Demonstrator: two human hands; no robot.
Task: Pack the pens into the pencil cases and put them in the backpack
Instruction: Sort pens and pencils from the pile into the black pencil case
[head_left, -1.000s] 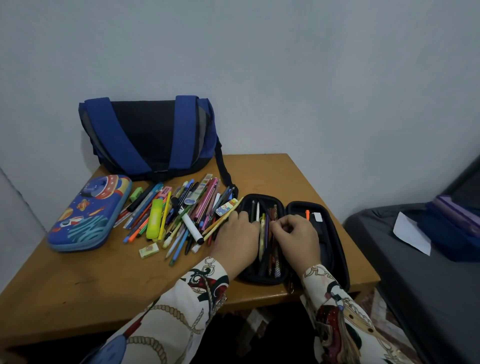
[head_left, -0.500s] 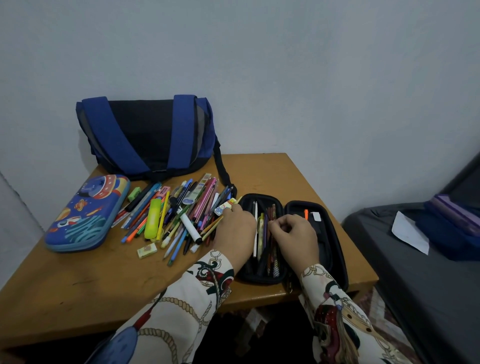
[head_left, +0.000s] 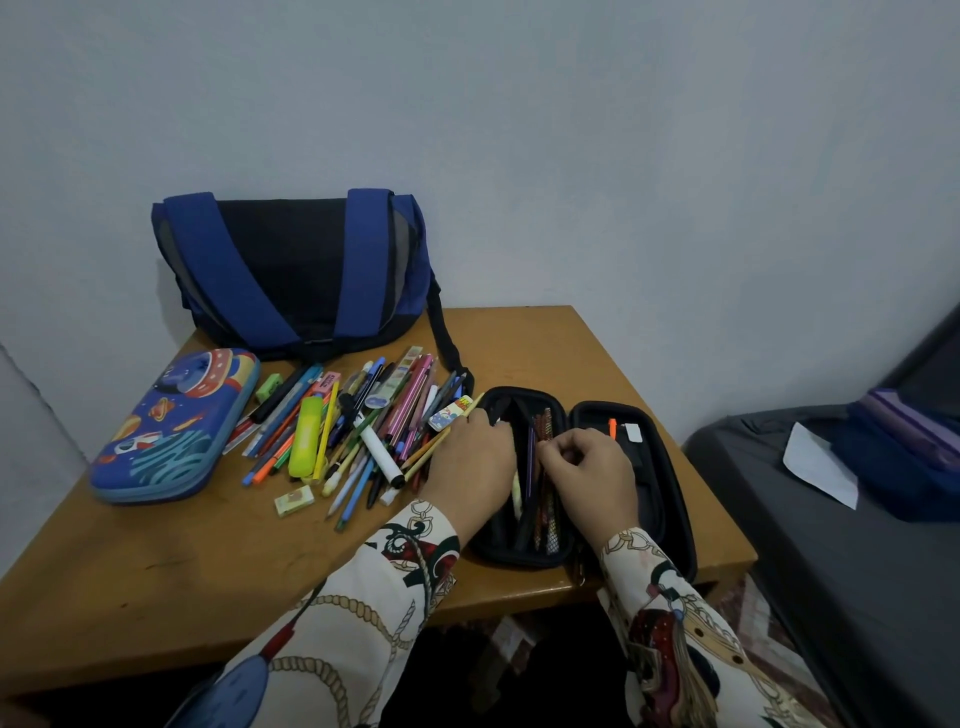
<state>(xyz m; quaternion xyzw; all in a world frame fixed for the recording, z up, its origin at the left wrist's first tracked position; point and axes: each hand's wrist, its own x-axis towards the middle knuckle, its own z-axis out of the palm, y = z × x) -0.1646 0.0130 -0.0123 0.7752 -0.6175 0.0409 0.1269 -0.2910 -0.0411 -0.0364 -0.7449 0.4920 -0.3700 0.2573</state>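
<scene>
A black pencil case (head_left: 660, 499) lies open near the table's front right edge. Its left half holds several pens (head_left: 543, 499). My left hand (head_left: 467, 462) lies over the case's left rim, its fingers curled over that rim beside a pale pen (head_left: 517, 493). My right hand (head_left: 592, 478) is over the middle of the case and pinches a patterned pen there. A pile of loose pens and markers (head_left: 358, 431) lies left of the case. A blue space-print pencil case (head_left: 171, 426) lies shut at the far left. The blue and black backpack (head_left: 296, 270) stands against the wall.
The wooden table (head_left: 545, 353) ends just right of the black case. A small eraser (head_left: 294, 502) lies in front of the pile. At the right is a dark bed (head_left: 831, 545) with a white paper (head_left: 821, 462) and a blue-purple item (head_left: 909, 447).
My left hand has slid a little up the case's left rim toward its far end. My right hand has stayed on the pens in the case.
</scene>
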